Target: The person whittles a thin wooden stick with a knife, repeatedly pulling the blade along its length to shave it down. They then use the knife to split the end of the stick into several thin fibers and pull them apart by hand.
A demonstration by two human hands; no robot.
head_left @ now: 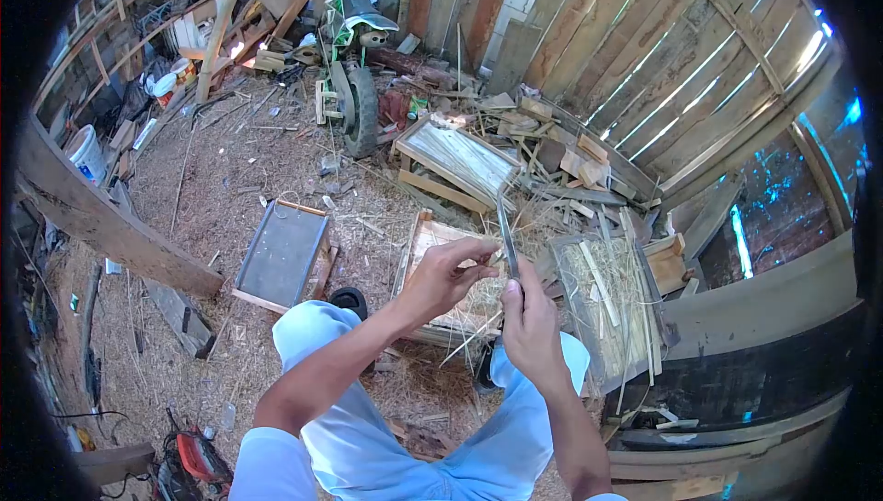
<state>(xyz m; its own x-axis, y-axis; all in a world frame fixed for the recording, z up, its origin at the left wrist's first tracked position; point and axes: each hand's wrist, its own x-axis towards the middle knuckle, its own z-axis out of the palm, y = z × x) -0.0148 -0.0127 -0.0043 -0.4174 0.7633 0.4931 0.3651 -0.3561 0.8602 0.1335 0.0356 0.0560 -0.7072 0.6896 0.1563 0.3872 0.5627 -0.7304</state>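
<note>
My right hand [533,322] is closed around the handle of a long knife with a narrow metal blade [507,234]. The blade points away from me, its tip slightly bent. Just left of the blade, my left hand [446,276] is closed, thumb and index finger pinched together; whatever is between them is too small to make out. Below both hands a shallow wooden box [428,236] lies on the ground in front of my knees. Thin pale strips [471,340] stick out around it.
A dark-topped wooden frame [283,248] lies left of my feet. Ahead sits another frame [460,156], beside a scrap wood pile [570,156]. At right is a board with loose strips [602,303]. A motorbike [357,69], a slanting post [115,225] and a red power tool [198,455] stand around.
</note>
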